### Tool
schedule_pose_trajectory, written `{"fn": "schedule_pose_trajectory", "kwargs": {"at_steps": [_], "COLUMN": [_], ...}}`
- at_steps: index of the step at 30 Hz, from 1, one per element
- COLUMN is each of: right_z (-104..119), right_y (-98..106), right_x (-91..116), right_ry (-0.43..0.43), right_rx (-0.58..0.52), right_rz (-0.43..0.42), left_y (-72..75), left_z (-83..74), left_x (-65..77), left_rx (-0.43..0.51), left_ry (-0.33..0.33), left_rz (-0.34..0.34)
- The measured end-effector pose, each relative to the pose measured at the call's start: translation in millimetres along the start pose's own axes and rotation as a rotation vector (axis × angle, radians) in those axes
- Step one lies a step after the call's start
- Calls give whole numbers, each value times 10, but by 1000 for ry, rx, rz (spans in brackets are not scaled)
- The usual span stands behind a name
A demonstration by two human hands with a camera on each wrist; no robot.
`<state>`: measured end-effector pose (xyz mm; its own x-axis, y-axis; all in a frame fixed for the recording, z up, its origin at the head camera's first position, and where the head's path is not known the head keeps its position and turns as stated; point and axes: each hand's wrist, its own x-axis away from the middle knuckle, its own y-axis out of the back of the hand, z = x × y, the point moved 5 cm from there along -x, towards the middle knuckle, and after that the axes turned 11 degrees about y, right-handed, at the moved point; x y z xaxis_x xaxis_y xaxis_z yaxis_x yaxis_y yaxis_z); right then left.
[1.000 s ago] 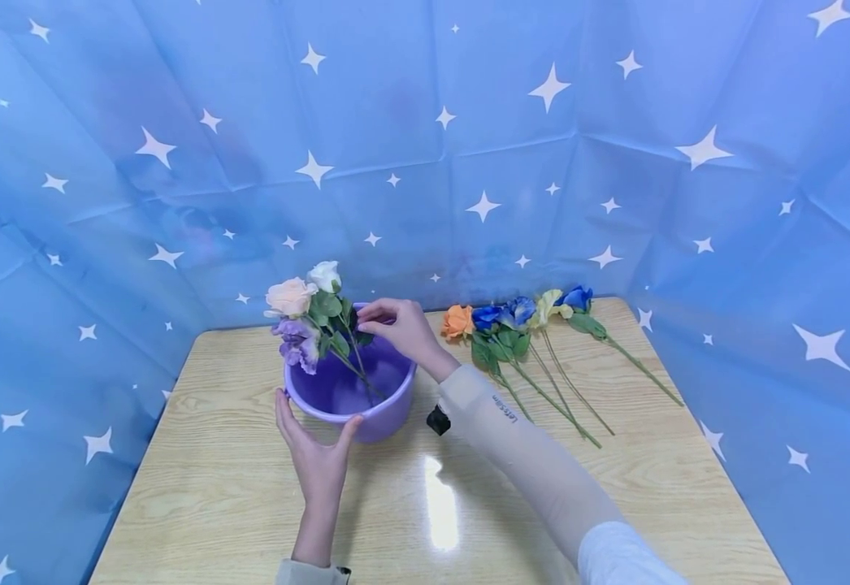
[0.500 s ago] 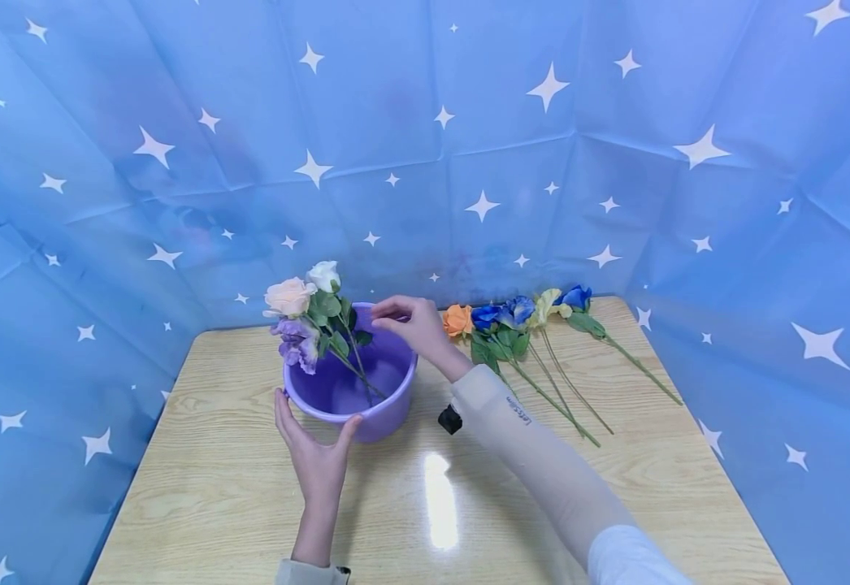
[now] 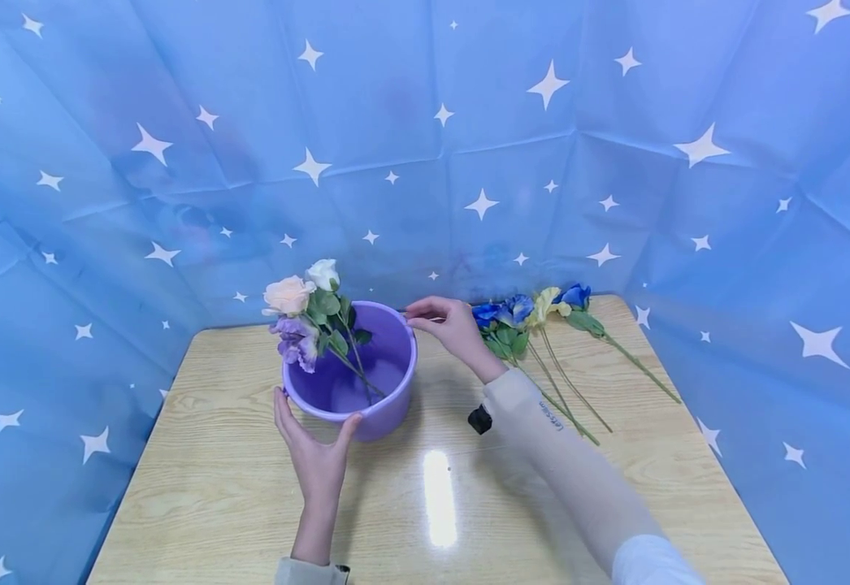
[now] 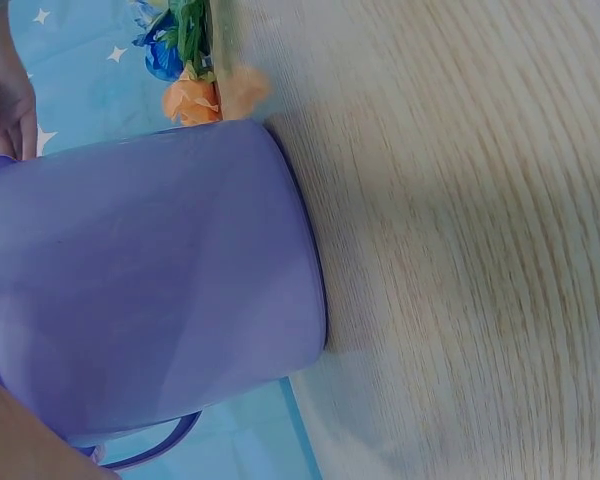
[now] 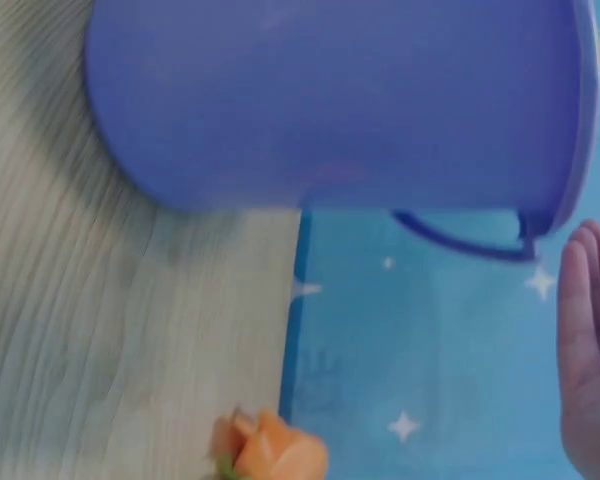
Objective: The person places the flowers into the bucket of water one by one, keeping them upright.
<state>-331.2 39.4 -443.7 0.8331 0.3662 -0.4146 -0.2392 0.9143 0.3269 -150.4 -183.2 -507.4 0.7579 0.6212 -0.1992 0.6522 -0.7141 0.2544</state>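
Note:
A purple bucket (image 3: pixel 396 414) stands on the table with its mouth tilted into my view. Inside it lean a peach rose (image 3: pixel 288 295), a white rose (image 3: pixel 323 275) and a purple flower (image 3: pixel 297 341), heads over the left rim and green stems crossing the inside. My left hand (image 3: pixel 315 459) rests against the bucket's near left side, fingers and thumb spread wide along the rim. My right hand (image 3: pixel 454 329) is just beyond the right rim, holding nothing, its straight fingers showing in the right wrist view. An orange rose (image 5: pixel 280 450) lies below it there; the hand hides it in the head view.
To the right on the wooden table (image 3: pixel 198 471) lie blue flowers (image 3: pixel 509 312), a pale yellow flower (image 3: pixel 548 306) and another blue flower (image 3: pixel 577 296), stems toward me. A blue star-patterned cloth (image 3: pixel 410 97) hangs behind and at both sides. The bucket's handle (image 5: pixel 460 243) hangs outside.
My right hand has drawn back rightward from the flowers in the bucket, past its rim, and now covers the orange rose in the head view. The left hand and the bucket have stayed put.

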Motion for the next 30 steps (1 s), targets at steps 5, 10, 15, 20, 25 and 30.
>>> {"fn": "schedule_pose_trajectory", "kwargs": {"at_steps": [5, 10, 15, 20, 25, 30], "right_z": [-158, -280, -352, -693, -926, -1106], "right_y": [153, 311, 482, 640, 773, 865], "right_x": [102, 241, 394, 560, 736, 914], "right_ry": [-65, -125, -154, -177, -229, -328], "right_rx": [-28, -65, -40, -7, 12, 17], "right_rz": [-9, -7, 2, -25, -16, 21], "left_y": [5, -2, 1, 3, -1, 2], "left_z": [3, 1, -5, -4, 2, 3], "left_x": [-13, -13, -5, -10, -11, -11], "left_rx": [3, 13, 6, 8, 11, 8], "left_ry": [2, 0, 0, 0, -1, -7], "left_rz": [1, 3, 2, 2, 2, 2]}}
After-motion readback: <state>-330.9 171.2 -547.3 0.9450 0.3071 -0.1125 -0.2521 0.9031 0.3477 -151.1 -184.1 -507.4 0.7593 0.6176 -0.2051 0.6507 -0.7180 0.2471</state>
